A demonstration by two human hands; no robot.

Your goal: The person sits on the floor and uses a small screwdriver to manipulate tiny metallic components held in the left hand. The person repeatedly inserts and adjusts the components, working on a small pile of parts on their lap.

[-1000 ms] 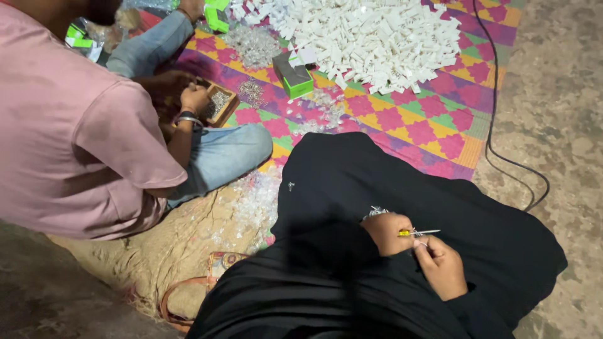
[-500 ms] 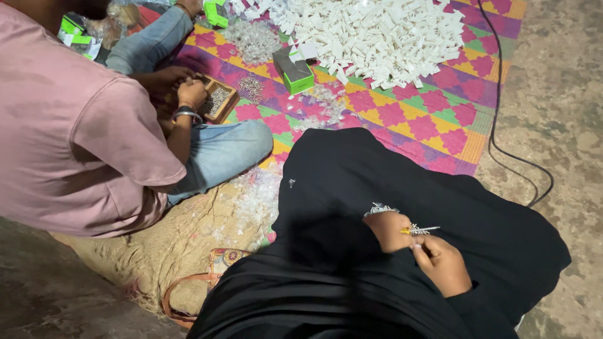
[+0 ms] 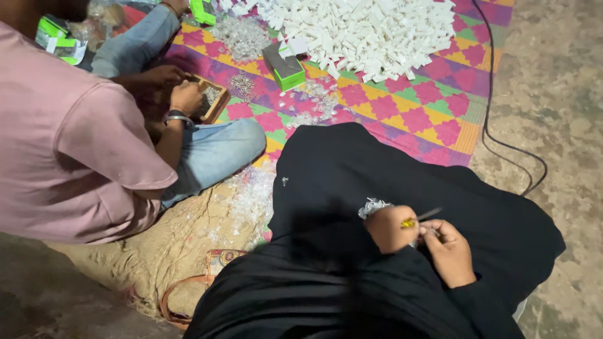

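Both hands have barely shifted since the earlier frames, staying together over the black-robed lap.

Left hand (image 3: 388, 227) is curled tight round a small yellow piece (image 3: 408, 223) and a crinkly clear wrapper (image 3: 372, 206); right hand (image 3: 447, 249), touching it at four o'clock, pinches a thin dark tool (image 3: 431, 215). At twelve o'clock lies a heap of white pieces (image 3: 370, 31) on a chequered mat (image 3: 433, 129); at ten o'clock a co-worker's hand (image 3: 186, 97) rests on a small wooden tray (image 3: 217, 107).

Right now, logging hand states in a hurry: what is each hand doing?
Left hand: closed on a small yellow piece and clear wrappers.
Right hand: closed, pinching a thin dark tool.
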